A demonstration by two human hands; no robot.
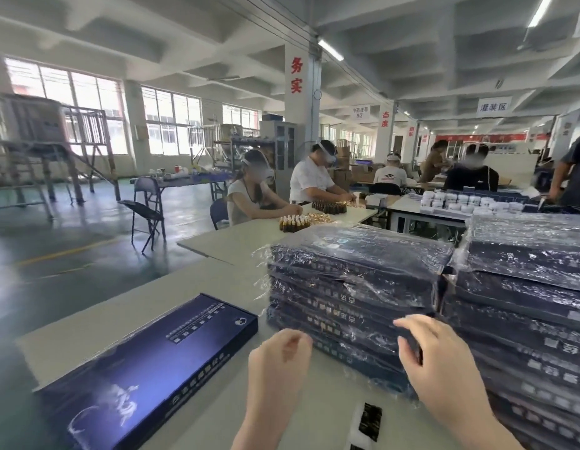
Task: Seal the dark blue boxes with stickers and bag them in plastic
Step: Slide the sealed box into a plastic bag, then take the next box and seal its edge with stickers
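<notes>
A long dark blue box [142,371] lies flat on the white table [97,323] at the lower left, without a bag. Directly ahead rises a stack of dark blue boxes in clear plastic bags [353,287]. A taller bagged stack [525,303] stands to its right. My left hand [275,365] hovers in front of the near stack with fingers loosely curled, holding nothing. My right hand [434,362] reaches to the near stack's front edge, fingertips touching the plastic of a lower box. A small black sticker strip on white backing [366,423] lies on the table between my forearms.
Across the table two seated people work on rows of small brown bottles [295,222]. A further table holds white jars [470,203], with more people behind it. Folding chairs [146,209] and open green floor lie to the left.
</notes>
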